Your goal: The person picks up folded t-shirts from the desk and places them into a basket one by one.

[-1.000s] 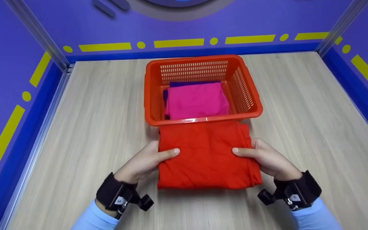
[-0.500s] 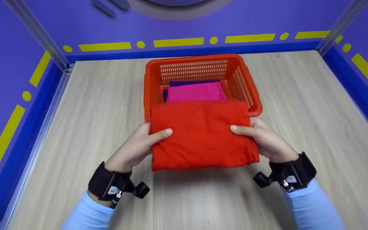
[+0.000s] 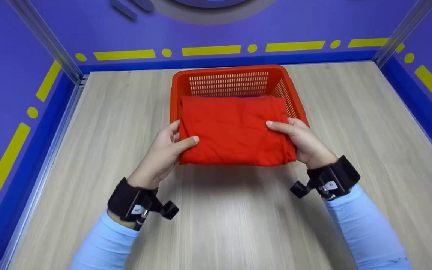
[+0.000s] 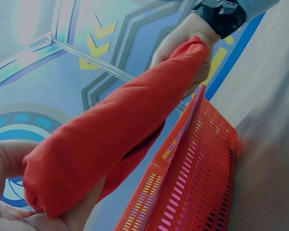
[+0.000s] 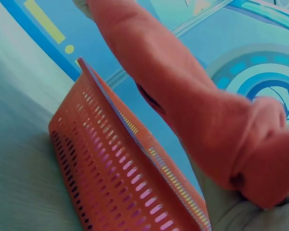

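Note:
A folded red cloth (image 3: 231, 131) is held flat above the orange-red plastic basket (image 3: 229, 70), covering its front rim and most of its opening in the head view. My left hand (image 3: 163, 153) grips the cloth's left edge, thumb on top and fingers beneath. At the opposite edge my right hand (image 3: 306, 140) pinches it the same way. Both wrist views show the cloth raised over the basket's rim, its thick folded edge towards the cameras. Pink fabric inside shows through the slots of the basket wall (image 5: 115, 168); from above, only a thin blue-purple strip peeks out behind the cloth.
The basket stands on a wood-grain table (image 3: 118, 112) near the blue-purple back wall (image 3: 216, 33). Side walls with yellow dashes and metal corner posts (image 3: 47, 41) enclose the table on the left and right. Black camera straps (image 3: 131, 202) sit on both wrists.
Both hands have carried the red cloth forward, from in front of the basket to over it. The pink cloth inside is now hidden from above. The basket stays in place.

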A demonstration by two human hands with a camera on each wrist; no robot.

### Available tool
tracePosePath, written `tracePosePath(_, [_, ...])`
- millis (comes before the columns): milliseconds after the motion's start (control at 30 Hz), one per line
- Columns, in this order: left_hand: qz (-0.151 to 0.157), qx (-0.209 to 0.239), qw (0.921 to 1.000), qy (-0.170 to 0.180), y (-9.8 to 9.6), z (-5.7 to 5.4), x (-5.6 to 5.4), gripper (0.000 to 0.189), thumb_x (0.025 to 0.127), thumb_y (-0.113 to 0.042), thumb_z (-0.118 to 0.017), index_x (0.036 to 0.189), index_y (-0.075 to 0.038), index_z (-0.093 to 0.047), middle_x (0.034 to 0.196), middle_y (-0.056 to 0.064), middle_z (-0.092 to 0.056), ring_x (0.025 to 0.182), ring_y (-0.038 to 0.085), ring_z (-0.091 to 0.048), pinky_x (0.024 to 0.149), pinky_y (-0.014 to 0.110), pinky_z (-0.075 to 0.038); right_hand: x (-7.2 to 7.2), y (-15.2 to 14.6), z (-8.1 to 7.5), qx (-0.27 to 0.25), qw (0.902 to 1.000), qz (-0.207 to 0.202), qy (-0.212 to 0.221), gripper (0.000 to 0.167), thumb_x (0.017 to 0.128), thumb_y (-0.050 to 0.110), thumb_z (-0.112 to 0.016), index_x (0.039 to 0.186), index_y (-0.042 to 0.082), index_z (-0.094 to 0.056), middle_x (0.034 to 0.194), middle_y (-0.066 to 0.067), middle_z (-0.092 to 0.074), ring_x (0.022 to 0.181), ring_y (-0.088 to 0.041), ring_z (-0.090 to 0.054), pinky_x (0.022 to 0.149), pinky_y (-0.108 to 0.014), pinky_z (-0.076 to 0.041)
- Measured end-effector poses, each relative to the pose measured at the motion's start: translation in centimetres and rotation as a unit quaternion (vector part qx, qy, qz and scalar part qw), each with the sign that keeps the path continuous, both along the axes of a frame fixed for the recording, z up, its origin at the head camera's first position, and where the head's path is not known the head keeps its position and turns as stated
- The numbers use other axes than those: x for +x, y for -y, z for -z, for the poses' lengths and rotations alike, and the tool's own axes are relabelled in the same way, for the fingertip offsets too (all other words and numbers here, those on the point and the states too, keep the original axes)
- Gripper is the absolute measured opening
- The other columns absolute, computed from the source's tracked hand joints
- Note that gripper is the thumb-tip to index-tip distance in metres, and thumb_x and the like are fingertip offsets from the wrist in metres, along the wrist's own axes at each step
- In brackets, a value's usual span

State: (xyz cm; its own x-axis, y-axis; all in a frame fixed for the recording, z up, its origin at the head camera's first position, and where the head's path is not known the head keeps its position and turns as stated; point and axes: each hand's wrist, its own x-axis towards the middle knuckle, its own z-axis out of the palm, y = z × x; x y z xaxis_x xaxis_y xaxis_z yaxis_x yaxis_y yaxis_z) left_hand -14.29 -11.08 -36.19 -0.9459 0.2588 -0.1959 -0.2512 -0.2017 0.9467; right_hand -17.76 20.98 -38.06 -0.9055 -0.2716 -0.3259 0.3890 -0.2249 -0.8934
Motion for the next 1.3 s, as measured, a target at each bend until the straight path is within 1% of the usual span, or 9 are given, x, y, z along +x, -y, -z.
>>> tracePosePath(233, [-0.044, -0.044, 0.9979, -0.018, -0.6, 0.4, -2.2, 0.056, 0.098, 0.004, -0.057, 0.152, -0.002, -0.039, 0.131, 0.020, -0.061, 0.102, 0.021, -0.066, 0.085, 0.031, -0.058, -2.2, 0.3, -1.0, 0.010, 0.9999, 0.001, -0.011, 0.025, 0.099, 0.006, -0.060, 0.123, 0.005, -0.052, 0.095, -0.004, -0.071, 0.084, -0.015, -0.071, 0.079, -0.030, -0.060])
tracePosePath(367, [-0.056, -0.115, 0.9901, -0.057, -1.0, 0.9, -3.7, 0.055, 0.099, 0.001, -0.058, 0.151, -0.002, -0.041, 0.131, 0.019, -0.063, 0.106, 0.022, -0.065, 0.086, 0.030, -0.056, -3.5, 0.2, -1.3, 0.016, 0.9997, 0.010, -0.015, 0.031, 0.099, 0.002, -0.057, 0.129, 0.005, -0.051, 0.103, -0.004, -0.067, 0.090, -0.016, -0.067, 0.082, -0.029, -0.059])
tracePosePath(467, [-0.061, -0.181, 0.9768, -0.098, -1.4, 1.3, -4.7, 0.054, 0.099, -0.001, -0.060, 0.150, -0.001, -0.043, 0.129, 0.018, -0.065, 0.106, 0.023, -0.065, 0.087, 0.031, -0.054, -4.5, 0.2, -1.3, 0.019, 0.9998, 0.010, -0.006, 0.033, 0.099, 0.003, -0.058, 0.131, 0.007, -0.050, 0.108, -0.005, -0.064, 0.093, -0.017, -0.066, 0.083, -0.030, -0.058])
tracePosePath(567, [-0.063, -0.224, 0.9632, -0.134, -1.7, 1.8, -5.6, 0.052, 0.099, 0.000, -0.060, 0.148, 0.002, -0.045, 0.129, 0.018, -0.065, 0.108, 0.024, -0.064, 0.091, 0.034, -0.053, -5.4, 0.0, -1.2, 0.026, 0.9996, 0.009, 0.003, 0.036, 0.099, 0.004, -0.061, 0.133, 0.009, -0.050, 0.108, -0.005, -0.065, 0.093, -0.018, -0.067, 0.081, -0.032, -0.059])
tracePosePath(700, [-0.059, -0.271, 0.9473, -0.161, -2.1, 2.4, -6.8, 0.052, 0.099, 0.001, -0.058, 0.149, 0.003, -0.043, 0.138, 0.017, -0.059, 0.123, 0.024, -0.058, 0.104, 0.035, -0.046, -6.3, -0.2, -0.7, 0.046, 0.9988, 0.015, 0.000, 0.041, 0.097, 0.002, -0.063, 0.135, 0.008, -0.050, 0.106, -0.004, -0.066, 0.090, -0.017, -0.068, 0.080, -0.031, -0.060])
tracePosePath(833, [-0.043, -0.340, 0.9284, -0.144, -2.6, 2.9, -7.8, 0.059, 0.101, -0.003, -0.057, 0.155, 0.001, -0.035, 0.153, 0.016, -0.046, 0.141, 0.026, -0.043, 0.115, 0.036, -0.036, -6.9, -0.2, 0.1, 0.098, 0.9946, 0.012, -0.031, 0.043, 0.097, 0.001, -0.062, 0.137, 0.004, -0.047, 0.104, -0.003, -0.066, 0.087, -0.014, -0.069, 0.078, -0.028, -0.060])
tracePosePath(1033, [0.001, -0.430, 0.8949, -0.121, -3.1, 3.6, -8.6, 0.062, 0.102, -0.006, -0.055, 0.158, 0.002, -0.028, 0.160, 0.019, -0.036, 0.145, 0.030, -0.038, 0.117, 0.039, -0.034, -7.9, -0.3, 1.5, 0.130, 0.9901, 0.007, -0.054, 0.040, 0.097, -0.004, -0.059, 0.133, 0.004, -0.046, 0.101, -0.002, -0.067, 0.086, -0.013, -0.068, 0.078, -0.026, -0.059])
tracePosePath(1200, [0.032, -0.460, 0.8796, -0.116, -3.5, 3.6, -8.7, 0.061, 0.104, -0.006, -0.052, 0.158, 0.005, -0.025, 0.160, 0.021, -0.033, 0.146, 0.031, -0.035, 0.119, 0.040, -0.031, -8.3, -0.8, 2.2, 0.139, 0.9897, 0.007, -0.036, 0.050, 0.097, -0.004, -0.059, 0.143, 0.002, -0.040, 0.106, -0.003, -0.064, 0.087, -0.012, -0.067, 0.077, -0.025, -0.058])
tracePosePath(1300, [0.036, -0.478, 0.8699, -0.116, -3.7, 3.7, -8.8, 0.062, 0.103, -0.005, -0.051, 0.158, 0.005, -0.023, 0.157, 0.022, -0.038, 0.143, 0.033, -0.040, 0.117, 0.040, -0.035, -8.4, -0.7, 2.4, 0.170, 0.9849, 0.007, -0.033, 0.059, 0.097, -0.002, -0.059, 0.150, 0.003, -0.034, 0.116, -0.007, -0.060, 0.092, -0.014, -0.067, 0.080, -0.026, -0.058])
